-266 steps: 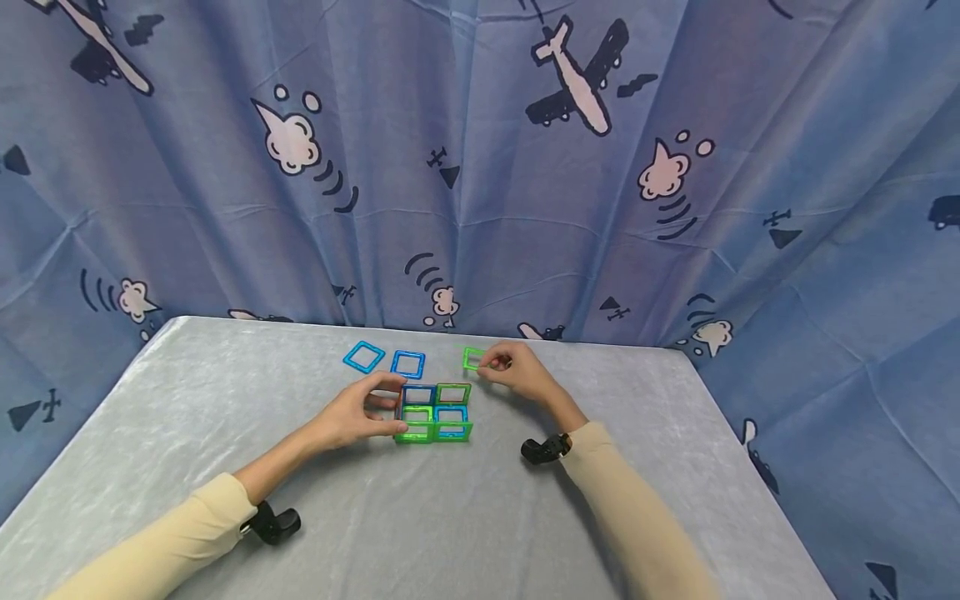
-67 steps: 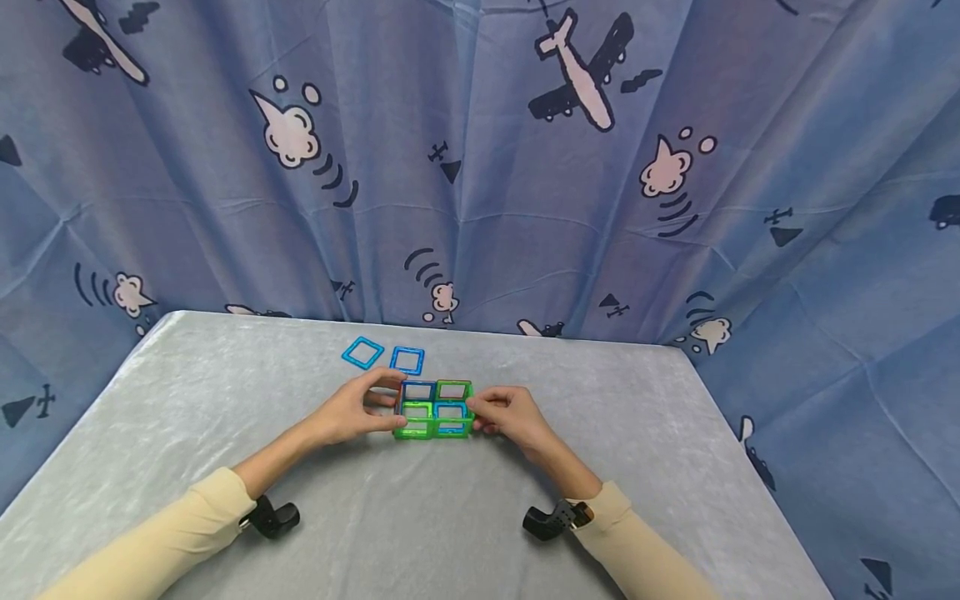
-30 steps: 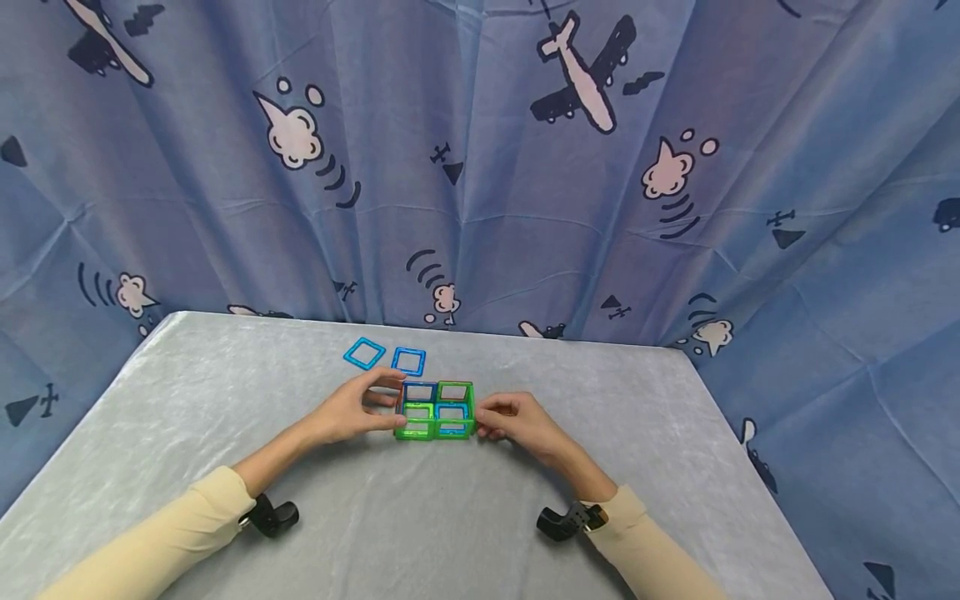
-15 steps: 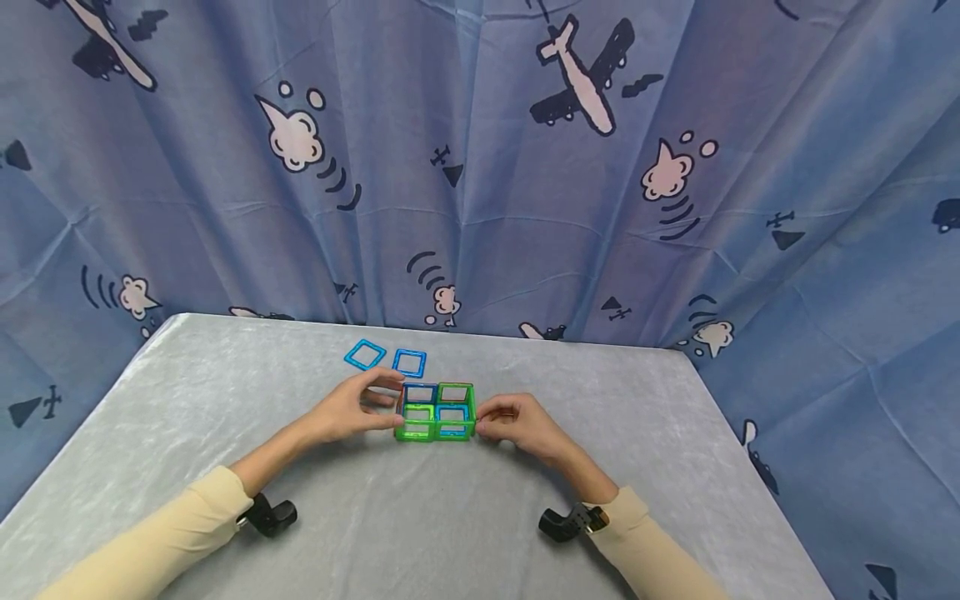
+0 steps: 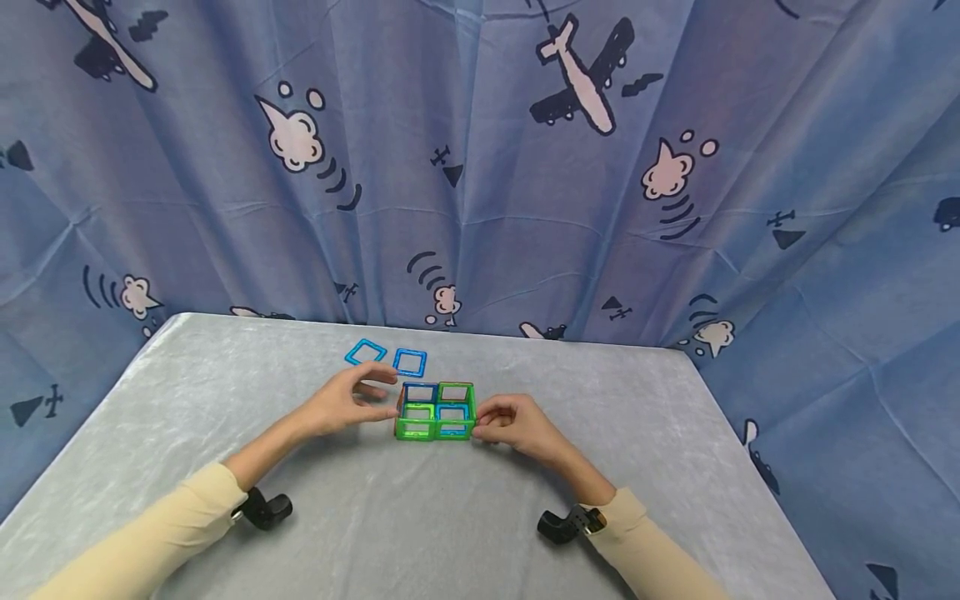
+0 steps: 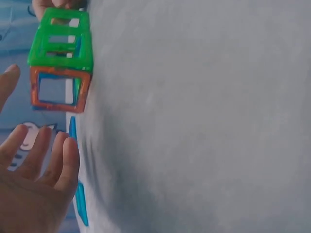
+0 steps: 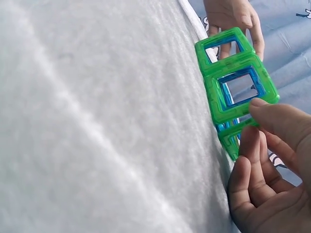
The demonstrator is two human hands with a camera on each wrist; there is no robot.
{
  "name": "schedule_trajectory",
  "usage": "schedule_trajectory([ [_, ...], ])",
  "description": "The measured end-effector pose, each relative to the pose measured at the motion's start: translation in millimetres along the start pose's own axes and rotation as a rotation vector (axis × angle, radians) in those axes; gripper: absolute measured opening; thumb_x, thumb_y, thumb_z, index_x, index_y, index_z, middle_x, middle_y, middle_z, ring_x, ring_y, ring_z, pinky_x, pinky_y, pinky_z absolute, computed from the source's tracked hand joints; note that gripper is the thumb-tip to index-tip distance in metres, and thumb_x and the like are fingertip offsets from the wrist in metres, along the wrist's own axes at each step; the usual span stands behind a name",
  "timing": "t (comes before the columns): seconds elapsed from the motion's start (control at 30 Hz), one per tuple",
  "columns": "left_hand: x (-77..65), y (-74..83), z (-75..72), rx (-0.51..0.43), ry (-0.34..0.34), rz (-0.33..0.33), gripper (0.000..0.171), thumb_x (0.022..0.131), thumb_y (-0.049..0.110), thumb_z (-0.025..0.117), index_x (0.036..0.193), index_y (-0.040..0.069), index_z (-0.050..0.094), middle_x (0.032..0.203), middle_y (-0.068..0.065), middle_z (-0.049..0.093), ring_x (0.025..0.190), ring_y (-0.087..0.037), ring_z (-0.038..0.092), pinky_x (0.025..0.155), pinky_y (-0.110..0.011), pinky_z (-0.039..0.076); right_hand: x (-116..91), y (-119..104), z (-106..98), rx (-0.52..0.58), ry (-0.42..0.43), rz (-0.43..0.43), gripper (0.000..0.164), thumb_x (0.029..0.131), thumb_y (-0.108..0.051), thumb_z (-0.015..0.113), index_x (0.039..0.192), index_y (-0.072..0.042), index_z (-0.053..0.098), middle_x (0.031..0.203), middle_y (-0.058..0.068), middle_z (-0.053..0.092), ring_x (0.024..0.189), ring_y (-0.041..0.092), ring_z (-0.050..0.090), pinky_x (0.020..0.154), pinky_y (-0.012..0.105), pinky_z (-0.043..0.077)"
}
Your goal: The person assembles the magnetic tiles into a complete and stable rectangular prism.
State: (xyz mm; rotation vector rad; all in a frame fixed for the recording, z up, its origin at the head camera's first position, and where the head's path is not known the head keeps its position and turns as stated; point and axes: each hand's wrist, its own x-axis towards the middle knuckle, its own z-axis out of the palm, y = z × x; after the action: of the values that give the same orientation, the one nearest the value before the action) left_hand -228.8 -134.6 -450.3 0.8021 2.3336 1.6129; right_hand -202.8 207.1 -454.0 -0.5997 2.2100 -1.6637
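Note:
A small box of frame-like magnetic tiles (image 5: 435, 429) stands on the table, two tiles long. Its front wall is green, the back wall and floor mix blue and green. An orange tile (image 6: 58, 71) closes the left end and a green tile (image 7: 231, 145) the right end. Just off the orange end, my left hand (image 5: 343, 402) has its fingers spread and nothing in them. My right hand (image 5: 519, 423) is at the other end, thumb on the front corner and forefinger against the end tile, pinching that corner.
Two loose blue square tiles lie flat behind the box: one squarish-on (image 5: 410, 374), one turned like a diamond (image 5: 356, 349), partly behind my left hand. A grey-white cloth covers the table (image 5: 435, 517). A blue patterned curtain (image 5: 495, 275) hangs along its far edge.
Earlier my right hand took a green tile from behind the box and brought it to the right end, where it now stands. My left hand has just let go and drawn back left.

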Motion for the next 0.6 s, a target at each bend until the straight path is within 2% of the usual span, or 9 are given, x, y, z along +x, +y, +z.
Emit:
schedule_trajectory([
  [0.33, 5.1, -5.0, -30.8, 0.046, 0.105, -0.027, 0.058, 0.092, 0.015, 0.079, 0.139, -0.005, 0.052, 0.134, -0.027, 0.057, 0.116, -0.043, 0.061, 0.095, -0.048, 0.052, -1, -1, 2, -0.026, 0.014, -0.033, 0.02, 0.089, 0.004, 0.077, 0.106, 0.01, 0.07, 0.089, 0.017, 0.069, 0.071, 0.019, 0.062, 0.064, 0.026, 0.055],
  [0.6, 5.0, -16.2, -50.1, 0.136, 0.151, -0.068, 0.059, 0.09, 0.019, 0.081, 0.138, -0.004, 0.054, 0.132, -0.024, 0.059, 0.115, -0.039, 0.062, 0.093, -0.048, 0.053, -1, 1, 3, -0.053, 0.032, -0.027, 0.019, 0.089, 0.003, 0.077, 0.106, 0.008, 0.071, 0.088, 0.014, 0.069, 0.069, 0.013, 0.061, 0.062, 0.023, 0.053],
])
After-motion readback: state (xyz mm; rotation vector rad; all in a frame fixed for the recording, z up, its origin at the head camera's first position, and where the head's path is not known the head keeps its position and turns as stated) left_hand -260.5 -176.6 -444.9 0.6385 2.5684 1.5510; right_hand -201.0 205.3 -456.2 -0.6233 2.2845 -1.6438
